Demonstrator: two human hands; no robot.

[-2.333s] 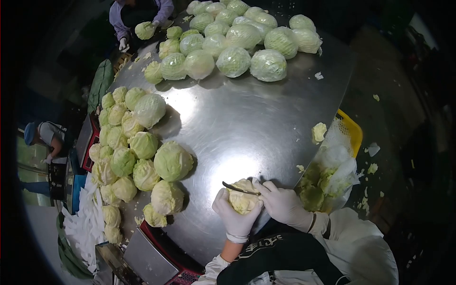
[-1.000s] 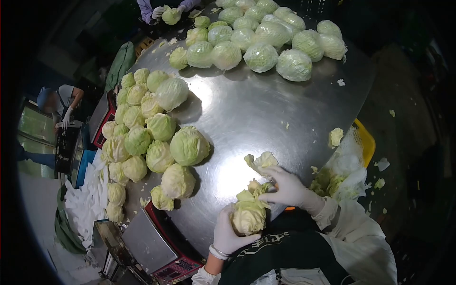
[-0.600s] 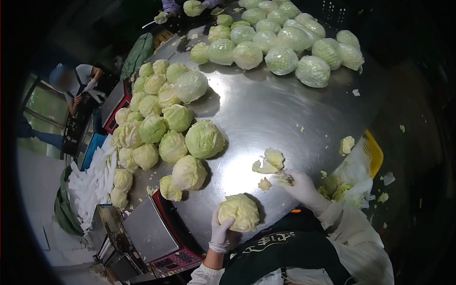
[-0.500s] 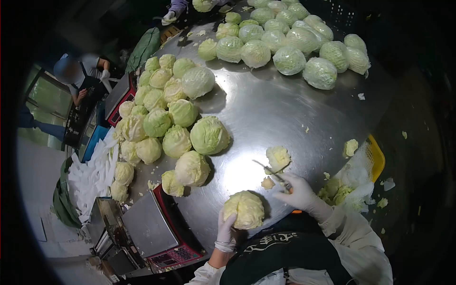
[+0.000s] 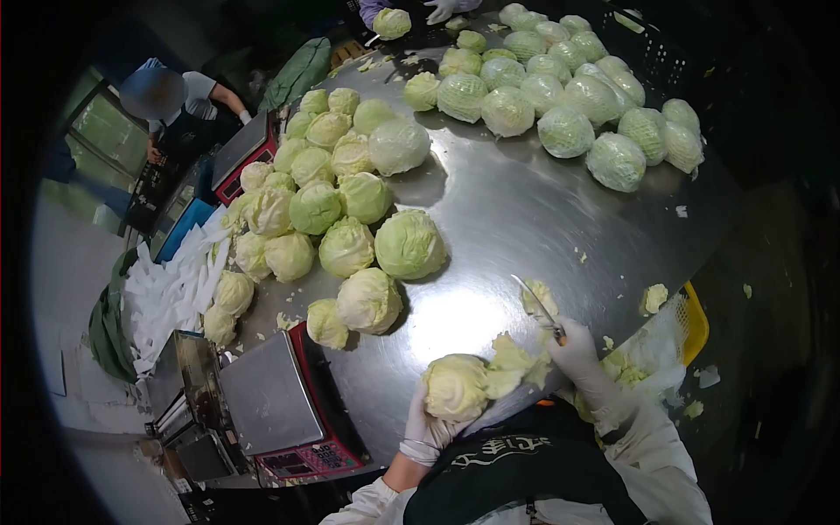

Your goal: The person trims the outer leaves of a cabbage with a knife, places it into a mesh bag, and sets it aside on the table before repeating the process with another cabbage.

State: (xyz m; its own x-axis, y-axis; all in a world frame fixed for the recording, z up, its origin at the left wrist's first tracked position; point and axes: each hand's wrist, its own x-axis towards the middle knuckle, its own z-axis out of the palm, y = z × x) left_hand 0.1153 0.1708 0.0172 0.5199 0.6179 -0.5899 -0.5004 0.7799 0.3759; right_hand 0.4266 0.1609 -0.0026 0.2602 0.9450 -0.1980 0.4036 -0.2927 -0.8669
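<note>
In my gloved left hand (image 5: 425, 423) I hold a pale green cabbage (image 5: 457, 388) low over the near edge of the steel table, fingers cupped round its left side and underside. My gloved right hand (image 5: 576, 357) grips a knife (image 5: 537, 303), its blade pointing up and away to the left. Loose outer leaves (image 5: 509, 364) spread from the cabbage's right side toward my right hand. Behind the blade lies a detached leaf (image 5: 540, 296) on the table.
Unwrapped cabbages (image 5: 317, 208) crowd the table's left side; wrapped ones (image 5: 565, 131) fill the far side. A red scale (image 5: 269, 394) stands at near left. Right of the table is a yellow basket (image 5: 696, 325) with netting. Two co-workers (image 5: 188, 109) (image 5: 442, 10) are beyond the table.
Leaves now hang off the cabbage's right side, between it and my right hand. My right hand, with the knife, has shifted slightly right; the blade points more steeply upward. The view has shifted.
</note>
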